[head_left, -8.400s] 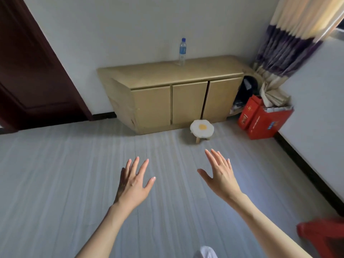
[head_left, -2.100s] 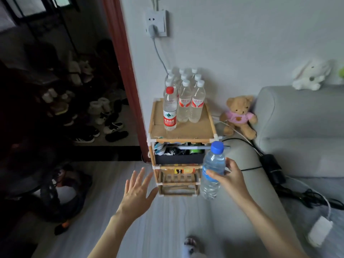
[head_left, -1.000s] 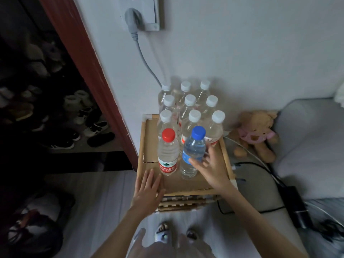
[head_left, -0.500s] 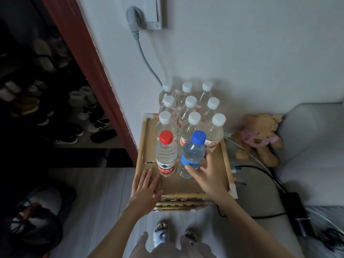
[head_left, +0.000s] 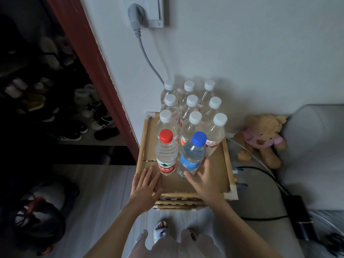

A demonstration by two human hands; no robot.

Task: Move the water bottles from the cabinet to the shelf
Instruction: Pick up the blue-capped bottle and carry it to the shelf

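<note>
**Blue-capped bottle set down in the front row of the shelf top**

Our right hand (head_left: 202, 180) sits at the near side of the clear plastic water bottle with the blue cap and blue label (head_left: 191, 155), fingers loosely spread around its lower half, thumb near its base. We cannot tell whether they grip it or only touch it. The bottle stands upright on the top tray of the small bamboo shelf (head_left: 226, 159), so we judge the hand is there to steady it.

Our left hand (head_left: 145, 185) lies flat and empty on the tray's near left edge, probably bracing the light shelf.

Just left of the blue-capped bottle stands a clear bottle with a red cap and red label (head_left: 166, 155). Behind both, nine white-capped clear bottles (head_left: 189, 108) fill the far half against the wall, leaving only the near strip free.
</note>
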